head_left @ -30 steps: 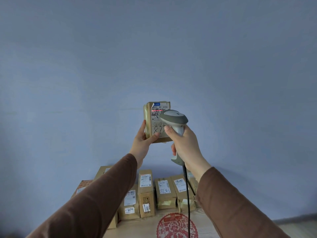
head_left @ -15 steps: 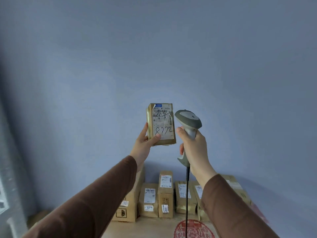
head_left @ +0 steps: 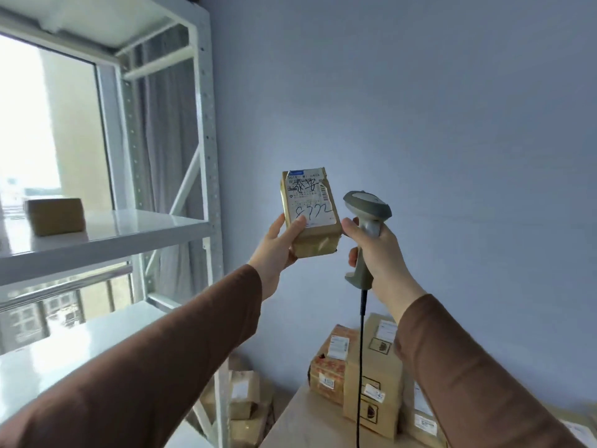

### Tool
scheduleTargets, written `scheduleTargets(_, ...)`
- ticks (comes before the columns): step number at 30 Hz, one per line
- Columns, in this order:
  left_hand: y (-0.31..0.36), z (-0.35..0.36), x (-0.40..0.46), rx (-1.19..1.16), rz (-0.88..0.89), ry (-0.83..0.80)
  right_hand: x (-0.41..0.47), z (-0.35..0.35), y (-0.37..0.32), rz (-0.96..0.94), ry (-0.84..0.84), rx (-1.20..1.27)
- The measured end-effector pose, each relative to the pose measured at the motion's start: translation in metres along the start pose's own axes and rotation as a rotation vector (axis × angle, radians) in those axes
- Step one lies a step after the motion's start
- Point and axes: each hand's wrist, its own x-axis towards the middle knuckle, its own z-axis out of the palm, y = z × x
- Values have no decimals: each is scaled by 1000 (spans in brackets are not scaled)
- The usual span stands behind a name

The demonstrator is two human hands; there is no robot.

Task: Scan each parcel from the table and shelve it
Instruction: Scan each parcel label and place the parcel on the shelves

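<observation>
Hands in brown sleeves are reaching up in front of a pale blue wall. The left hand [head_left: 277,250] is holding a small brown parcel [head_left: 310,215] upright, its thumb pressing on the lower left of the white label [head_left: 309,202] and the other fingers wrapping behind, so the parcel is sitting in the air at about the height of the middle shelf. The label is facing the person and is carrying printed text and large handwritten digits. The right hand [head_left: 378,253] is gripping the handle of a grey barcode scanner [head_left: 366,215], fingers curling round it, the scanner head sitting just beside the parcel's right edge and not touching it. A black cable [head_left: 361,367] is hanging straight down from the scanner handle. To the left, a white metal shelf unit [head_left: 206,156] is standing before a bright window, and one brown box [head_left: 55,216] is resting on its middle shelf [head_left: 129,227]; it is blurred. Below the hands, several brown parcels [head_left: 371,383] with white labels are standing close together on a light wooden table [head_left: 300,421] against the wall. More boxes [head_left: 244,399] are lying low down between the shelf unit and the table.
</observation>
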Motion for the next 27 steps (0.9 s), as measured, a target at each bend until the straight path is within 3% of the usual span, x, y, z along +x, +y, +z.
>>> scheduleTargets(9, 61, -185, 9, 67, -83, 288, 28, 216, -7, -36, -195, 39)
scheduleTargets(15, 77, -278, 32, 53, -116, 385, 57, 326, 2, -11, -261, 82)
scheduleTargets(22, 63, -354, 87, 77, -238, 473, 120, 421, 40, 162, -344, 113)
scheduleTargets(27, 48, -394, 134, 47, -227, 570, 172, 477, 67, 302, -435, 74)
